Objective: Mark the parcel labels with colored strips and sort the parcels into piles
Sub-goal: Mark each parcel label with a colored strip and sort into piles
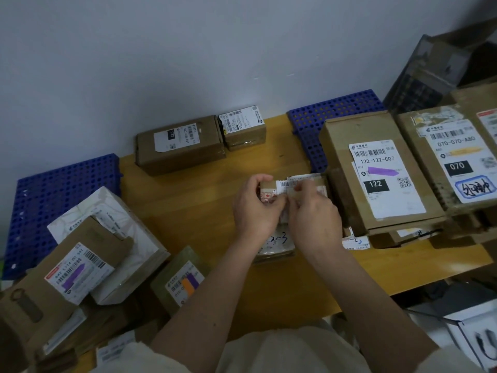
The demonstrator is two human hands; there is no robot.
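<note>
- The left hand (255,205) is gripping a small parcel (271,188) at its left end, and the right hand (313,214) is pinching at the label (289,183) of this parcel; the two hands are close together above the middle of the yellow table (209,211).
- What the right fingers are pinching, I cannot tell; it is too small.
- Some parcels are already carrying a strip: a big box (376,170) at the right with a purple strip (382,171), a box at the left (78,270) with purple, and a small box (184,278) with orange and purple.
- Two brown boxes (183,144) are standing near the wall; no strip is showing on them, so I judge they are still waiting.
- Piles are forming at both sides, so the task seems about half done.
</note>
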